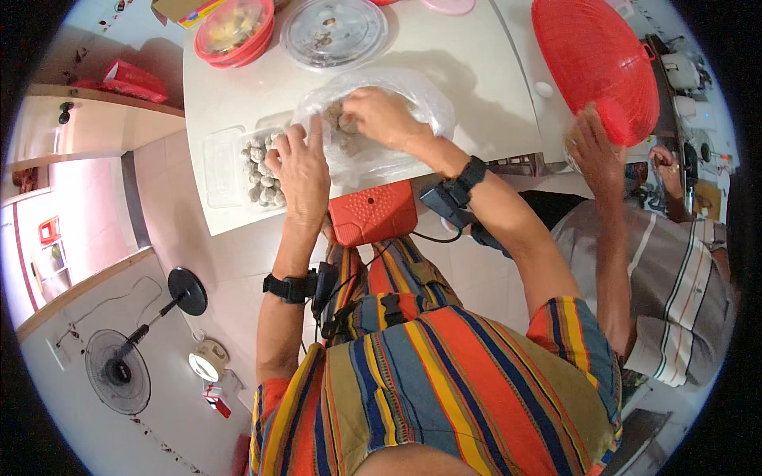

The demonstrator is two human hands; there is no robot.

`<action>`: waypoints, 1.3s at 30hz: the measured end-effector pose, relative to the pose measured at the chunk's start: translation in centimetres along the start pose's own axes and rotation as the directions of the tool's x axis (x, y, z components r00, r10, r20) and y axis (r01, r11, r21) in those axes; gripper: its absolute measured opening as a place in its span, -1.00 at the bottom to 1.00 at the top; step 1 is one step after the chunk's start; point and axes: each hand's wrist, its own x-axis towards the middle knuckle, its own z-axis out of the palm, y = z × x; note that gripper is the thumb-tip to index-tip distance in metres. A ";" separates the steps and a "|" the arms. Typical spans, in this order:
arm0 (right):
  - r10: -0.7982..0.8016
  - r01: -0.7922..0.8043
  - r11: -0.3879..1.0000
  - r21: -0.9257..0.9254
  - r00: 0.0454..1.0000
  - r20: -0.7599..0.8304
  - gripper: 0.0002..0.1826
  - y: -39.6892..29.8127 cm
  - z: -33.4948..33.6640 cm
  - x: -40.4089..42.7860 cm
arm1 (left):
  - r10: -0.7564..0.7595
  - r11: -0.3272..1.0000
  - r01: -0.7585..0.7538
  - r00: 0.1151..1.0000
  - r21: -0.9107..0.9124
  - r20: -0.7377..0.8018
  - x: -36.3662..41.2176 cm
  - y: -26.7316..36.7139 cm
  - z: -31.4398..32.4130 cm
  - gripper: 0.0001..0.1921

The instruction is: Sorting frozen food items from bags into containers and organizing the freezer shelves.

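Note:
My left hand (302, 169) is above the right side of a clear plastic container (243, 199), with its index finger pointing at the edge of a clear plastic bag (369, 169). Small greyish-white round pieces (257, 169), perhaps dried mushrooms, fill the container. Whether the left fingers pinch anything is unclear. Inside the open mouth of the bag, my right hand (381, 116) has its fingertips against larger pale brown round lumps (347, 124). Motion blurs those fingertips, so a grip cannot be made out. The container's clear lid (221, 156) lies flipped out to its left.
Behind the bag are a round lidded plastic container (333, 33) and red-rimmed bowls (235, 35). On the right, a co-worker's hand (595, 140) is by a large red basket (595, 53), with a white egg (543, 90) nearby. A red-orange box (374, 211) sits below the table edge.

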 end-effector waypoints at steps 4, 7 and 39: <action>-0.211 0.185 0.968 -0.167 0.966 -0.151 -0.77 1.2 3.0 -0.7 | 0.330 0.933 -0.332 0.943 0.137 0.035 -0.6 0.0 2.2 -0.38; 0.245 -0.246 0.969 0.000 0.964 -0.108 -0.70 0.5 2.5 -1.1 | 0.293 0.942 -0.312 0.945 0.125 0.147 -1.3 -0.6 4.0 -0.59; 0.134 -0.128 0.981 -0.147 0.990 0.032 -0.61 6.8 1.4 4.5 | 0.123 0.633 -0.045 0.991 -0.773 0.044 2.6 0.8 8.6 -0.80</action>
